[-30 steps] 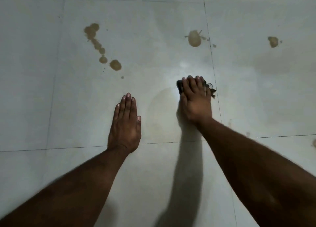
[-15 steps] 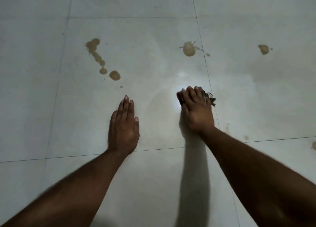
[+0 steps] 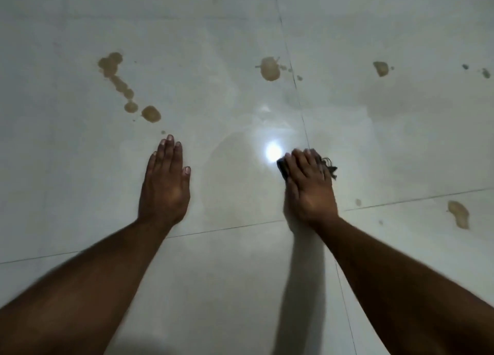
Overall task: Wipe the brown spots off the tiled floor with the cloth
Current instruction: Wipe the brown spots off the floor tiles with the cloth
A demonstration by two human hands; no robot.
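My right hand [image 3: 310,189] presses flat on a dark cloth [image 3: 328,166], which shows only as a frayed edge at the fingertips and a dark corner left of them. My left hand [image 3: 165,186] lies flat on the pale tiled floor [image 3: 80,194], fingers together, holding nothing. A chain of brown spots [image 3: 117,84] runs up and left of my left hand, ending in a round spot [image 3: 151,113]. A larger brown spot [image 3: 270,68] lies beyond my right hand near a grout line. Another brown spot [image 3: 381,68] sits far right, and an elongated brown spot [image 3: 458,213] lies right of my right wrist.
Grout lines cross the floor: one running away past my right hand [image 3: 296,87], one crossways under both wrists [image 3: 227,228]. A bright lamp reflection [image 3: 273,151] glares just left of the cloth. Two small dark specks [image 3: 485,72] lie at the far right edge.
The view has tilted and shifted, bringing the elongated spot at the right into sight. My right hand and cloth have slid slightly nearer; the left hand stays planted.
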